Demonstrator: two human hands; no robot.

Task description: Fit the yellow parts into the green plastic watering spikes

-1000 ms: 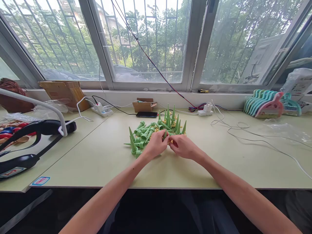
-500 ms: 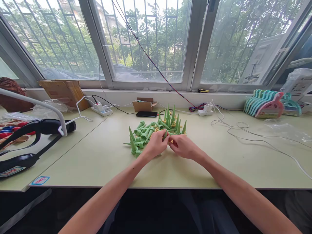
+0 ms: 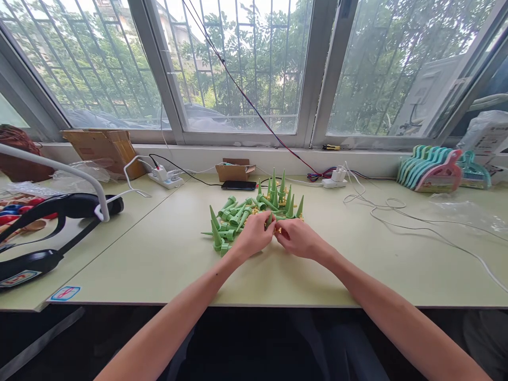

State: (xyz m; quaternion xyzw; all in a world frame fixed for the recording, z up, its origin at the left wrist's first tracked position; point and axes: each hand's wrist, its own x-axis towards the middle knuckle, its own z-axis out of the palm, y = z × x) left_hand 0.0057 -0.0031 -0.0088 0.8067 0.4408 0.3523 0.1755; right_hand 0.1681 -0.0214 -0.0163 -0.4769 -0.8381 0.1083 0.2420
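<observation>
My left hand [image 3: 256, 233] is closed around a green plastic spike [image 3: 269, 218], whose pointed tip shows above the fingers. Close against it, my right hand [image 3: 297, 237] is closed in a pinch on a small yellow piece [image 3: 278, 230], mostly hidden by the fingertips. The two hands meet at the front of a heap. Several loose green spikes [image 3: 228, 233] with round collars lie to the left, a few pointing up. Behind my hands, more green spikes [image 3: 282, 188] stand upright with small yellow parts about their bases.
A black phone [image 3: 238, 186] and an open cardboard box [image 3: 234, 172] are beyond the heap. Teal and pink plastic items [image 3: 431, 169] stand at right, near a loose white cable [image 3: 416, 228]. A black strapped headset [image 3: 35, 264] and a white curved bar [image 3: 85, 182] are at left.
</observation>
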